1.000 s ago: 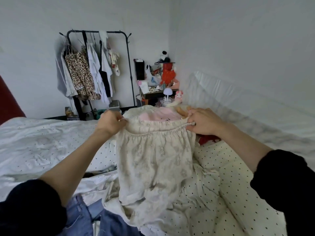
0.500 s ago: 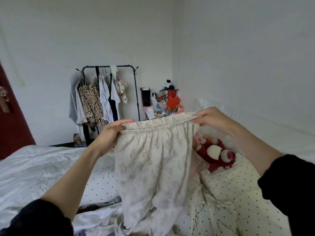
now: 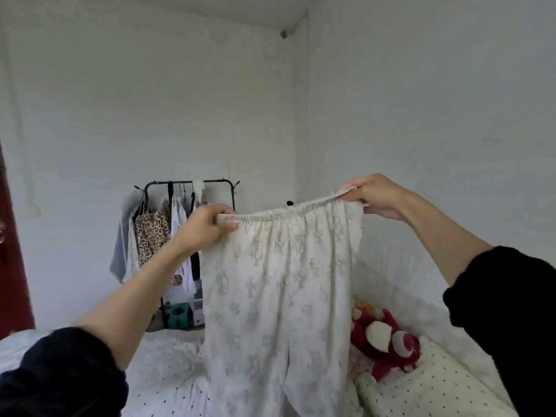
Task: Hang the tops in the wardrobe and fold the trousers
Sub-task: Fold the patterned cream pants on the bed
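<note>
Cream patterned trousers (image 3: 276, 290) with an elastic waistband hang in front of me, legs dangling down to the bed. My left hand (image 3: 207, 225) grips the left end of the waistband. My right hand (image 3: 373, 195) pinches the right end, held a little higher. The waistband is stretched wide between both hands. A black clothes rail (image 3: 186, 183) with hung tops, one leopard-print (image 3: 152, 233), stands against the far wall behind my left hand.
A bed with dotted white bedding (image 3: 168, 368) lies below. A red and white plush toy (image 3: 382, 338) sits by a dotted pillow (image 3: 433, 383) at the right. A dark red door (image 3: 12, 266) is at the left edge. A teal object (image 3: 180, 315) rests under the rail.
Both hands have lifted the trousers up off the bed and pulled the waistband wider apart. The camera has tilted upward, so the pile of clothes on the bed is out of sight.
</note>
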`<action>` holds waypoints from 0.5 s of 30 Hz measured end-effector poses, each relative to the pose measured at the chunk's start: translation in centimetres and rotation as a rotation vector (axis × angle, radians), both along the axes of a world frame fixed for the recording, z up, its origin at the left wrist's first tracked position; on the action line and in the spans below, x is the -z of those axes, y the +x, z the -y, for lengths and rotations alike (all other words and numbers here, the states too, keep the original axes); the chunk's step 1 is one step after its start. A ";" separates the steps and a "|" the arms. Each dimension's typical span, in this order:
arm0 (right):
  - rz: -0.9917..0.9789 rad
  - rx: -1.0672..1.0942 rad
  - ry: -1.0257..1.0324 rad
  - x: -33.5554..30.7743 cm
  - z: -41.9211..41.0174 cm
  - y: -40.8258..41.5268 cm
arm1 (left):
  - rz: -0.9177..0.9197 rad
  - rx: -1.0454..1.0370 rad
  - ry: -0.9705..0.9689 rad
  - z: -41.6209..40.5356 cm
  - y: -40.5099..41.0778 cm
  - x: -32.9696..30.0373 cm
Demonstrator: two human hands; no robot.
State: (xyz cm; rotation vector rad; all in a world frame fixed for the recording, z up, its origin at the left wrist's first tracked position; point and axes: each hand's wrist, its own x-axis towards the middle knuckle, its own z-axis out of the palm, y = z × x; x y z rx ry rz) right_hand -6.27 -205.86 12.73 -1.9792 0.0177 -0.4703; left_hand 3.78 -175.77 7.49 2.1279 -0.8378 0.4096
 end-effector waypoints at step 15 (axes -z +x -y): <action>0.588 -0.097 0.440 -18.0 0.0 -5.1 | 0.253 0.115 -0.571 0.4 -3.4 -22.3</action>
